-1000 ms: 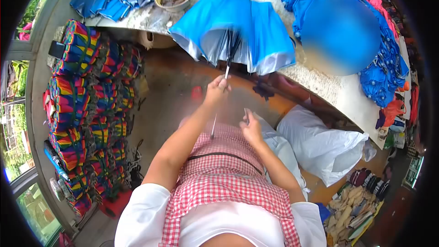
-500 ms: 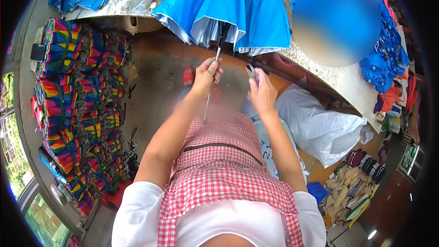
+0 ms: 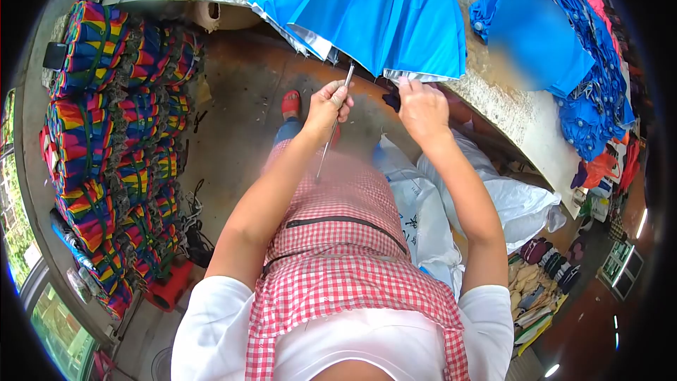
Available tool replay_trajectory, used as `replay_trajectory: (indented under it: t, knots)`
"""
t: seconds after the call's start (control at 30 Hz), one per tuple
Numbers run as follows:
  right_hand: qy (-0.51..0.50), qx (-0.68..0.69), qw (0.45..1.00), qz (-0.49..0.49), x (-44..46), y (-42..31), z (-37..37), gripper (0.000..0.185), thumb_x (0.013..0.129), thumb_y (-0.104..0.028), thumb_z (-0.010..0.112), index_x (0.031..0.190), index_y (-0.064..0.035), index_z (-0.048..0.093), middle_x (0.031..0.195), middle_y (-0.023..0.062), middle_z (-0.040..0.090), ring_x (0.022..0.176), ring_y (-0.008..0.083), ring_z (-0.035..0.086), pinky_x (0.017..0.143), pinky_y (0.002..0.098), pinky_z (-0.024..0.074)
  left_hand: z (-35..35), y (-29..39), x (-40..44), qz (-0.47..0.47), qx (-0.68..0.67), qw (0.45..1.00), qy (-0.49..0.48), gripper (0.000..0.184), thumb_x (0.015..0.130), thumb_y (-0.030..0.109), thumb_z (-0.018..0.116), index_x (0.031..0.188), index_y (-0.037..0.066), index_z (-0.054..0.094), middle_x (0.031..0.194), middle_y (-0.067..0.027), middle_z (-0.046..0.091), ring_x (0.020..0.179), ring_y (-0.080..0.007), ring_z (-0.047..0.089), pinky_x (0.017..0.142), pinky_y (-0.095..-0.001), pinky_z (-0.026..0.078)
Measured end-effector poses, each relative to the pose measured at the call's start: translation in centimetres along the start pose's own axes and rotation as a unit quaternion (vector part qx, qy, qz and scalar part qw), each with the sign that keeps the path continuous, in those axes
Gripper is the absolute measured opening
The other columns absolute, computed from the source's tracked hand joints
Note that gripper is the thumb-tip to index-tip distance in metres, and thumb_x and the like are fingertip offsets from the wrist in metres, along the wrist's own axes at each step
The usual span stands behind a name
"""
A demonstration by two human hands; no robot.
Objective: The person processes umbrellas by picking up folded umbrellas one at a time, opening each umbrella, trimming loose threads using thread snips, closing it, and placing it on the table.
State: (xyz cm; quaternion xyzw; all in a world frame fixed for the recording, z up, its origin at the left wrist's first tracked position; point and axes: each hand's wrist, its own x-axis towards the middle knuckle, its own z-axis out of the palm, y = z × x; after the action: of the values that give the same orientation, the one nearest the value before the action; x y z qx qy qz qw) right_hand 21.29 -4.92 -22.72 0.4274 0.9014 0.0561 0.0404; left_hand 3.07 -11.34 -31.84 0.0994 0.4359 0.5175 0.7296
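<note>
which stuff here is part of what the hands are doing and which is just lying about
In use:
- blue umbrella, partly folded
- its metal shaft, gripped by the left hand
- right hand, at the canopy's edge

Seemingly just lying about:
- rainbow-striped bundles, stacked
- white plastic sacks
- cloth pile on the floor

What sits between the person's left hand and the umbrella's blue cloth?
Just a short stretch of bare metal shaft shows between the left hand and the blue cloth, in the head view.
</note>
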Motion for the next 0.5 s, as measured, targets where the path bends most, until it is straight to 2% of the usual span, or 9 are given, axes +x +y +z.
replay_trajectory:
  t: [0.1, 0.23, 0.27, 0.37, 0.5]
  knots:
    - [0.026, 0.030, 0.999, 0.028, -1.1, 0.4, -1.0, 0.029, 0.069, -0.011, 0.059, 0.097, -0.0028, 0.057, 0.077, 0.0084, 0.058, 0.068, 0.0217, 0.060, 0.058, 0.0339, 0.0471, 0.0, -0.2, 0.1, 0.003, -0.008, 1.000, 0.010, 0.019, 0.093, 0.015, 0.046, 0.106, 0.005, 0.055, 0.071, -0.0017, 0.053, 0.048, -0.0061, 0.038, 0.044, -0.0206, 0.030]
    - [0.038, -0.004, 0.999, -0.021, 0.0, -0.2, 0.3, 0.026, 0.071, -0.009, 0.057, 0.095, -0.0024, 0.058, 0.076, 0.0086, 0.058, 0.068, 0.0214, 0.060, 0.058, 0.0330, 0.0471, 0.2, -0.3, 0.1, 0.004, -0.008, 1.000, 0.012, 0.018, 0.093, 0.015, 0.047, 0.106, 0.005, 0.055, 0.071, -0.0020, 0.054, 0.049, -0.0062, 0.039, 0.044, -0.0209, 0.031]
    - [0.036, -0.024, 0.999, -0.029, 0.6, -0.3, 1.0, 0.019, 0.072, -0.009, 0.055, 0.090, -0.0025, 0.059, 0.075, 0.0091, 0.060, 0.066, 0.0214, 0.061, 0.057, 0.0317, 0.0478, 0.3, -0.1, 0.0, 0.002, -0.004, 1.000, 0.016, 0.018, 0.093, 0.015, 0.047, 0.106, 0.005, 0.055, 0.071, -0.0021, 0.054, 0.049, -0.0062, 0.039, 0.044, -0.0209, 0.031]
    - [-0.040, -0.054, 0.997, -0.044, 1.1, 0.0, 1.2, 0.016, 0.073, -0.009, 0.054, 0.087, -0.0021, 0.059, 0.076, 0.0091, 0.061, 0.065, 0.0212, 0.062, 0.057, 0.0313, 0.0483, 0.3, 0.1, 0.0, -0.004, 0.001, 1.000, 0.022, 0.018, 0.092, 0.015, 0.047, 0.105, 0.005, 0.055, 0.071, -0.0024, 0.054, 0.049, -0.0065, 0.040, 0.045, -0.0210, 0.032]
    - [-0.004, 0.063, 0.998, 0.032, -1.3, 0.4, -2.3, 0.011, 0.076, -0.012, 0.054, 0.082, -0.0052, 0.060, 0.073, 0.0091, 0.061, 0.067, 0.0250, 0.062, 0.060, 0.0330, 0.0494, -0.3, -0.2, 0.1, 0.009, -0.018, 1.000, 0.007, 0.017, 0.092, 0.014, 0.048, 0.105, 0.005, 0.055, 0.070, -0.0025, 0.054, 0.049, -0.0072, 0.041, 0.045, -0.0215, 0.032]
